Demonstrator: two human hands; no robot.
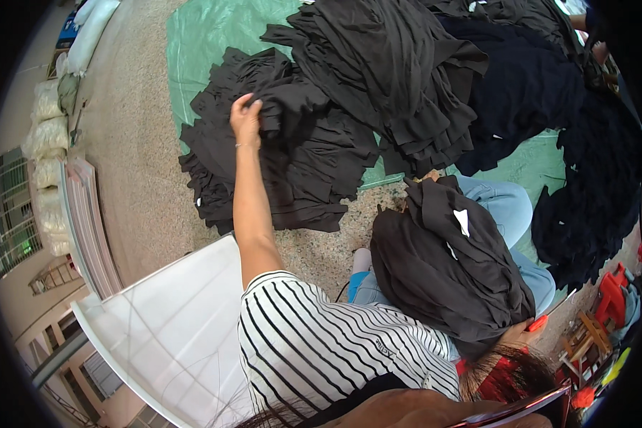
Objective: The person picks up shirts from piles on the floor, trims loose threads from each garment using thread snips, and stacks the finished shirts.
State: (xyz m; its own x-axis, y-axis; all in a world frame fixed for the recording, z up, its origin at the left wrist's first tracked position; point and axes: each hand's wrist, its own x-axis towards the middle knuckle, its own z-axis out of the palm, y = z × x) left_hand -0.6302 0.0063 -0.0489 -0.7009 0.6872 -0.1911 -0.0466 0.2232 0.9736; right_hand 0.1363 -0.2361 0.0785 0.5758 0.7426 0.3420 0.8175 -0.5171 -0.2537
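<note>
At far left, pale, bulging bags line the wall, and a smooth, white, curved-edged panel lies beside the operator's left arm.

A low, spread pile of dark grey fabric pieces lies partly on a glossy green plastic sheet and partly on the speckled floor. The left hand is at this pile, fingers nearly closed, gripping the edge of a raised fold.

Right of it, a taller heap of dark grey fabric lies on the sheet, with no hand on it. A loose dark grey fabric bundle with white tags rests across the lap, over light blue jeans. The right hand is at the bundle's lower right edge; it appears curled around a small orange-red object, though most fingers are hidden.

At far right, navy fabric forms another heap, apart from both hands.

Progress, judged from this layout: work is under way. The bundle is gathered on the lap; considerable grey and navy material lies outside it. Finished and unfinished pieces cannot be told apart.
</note>
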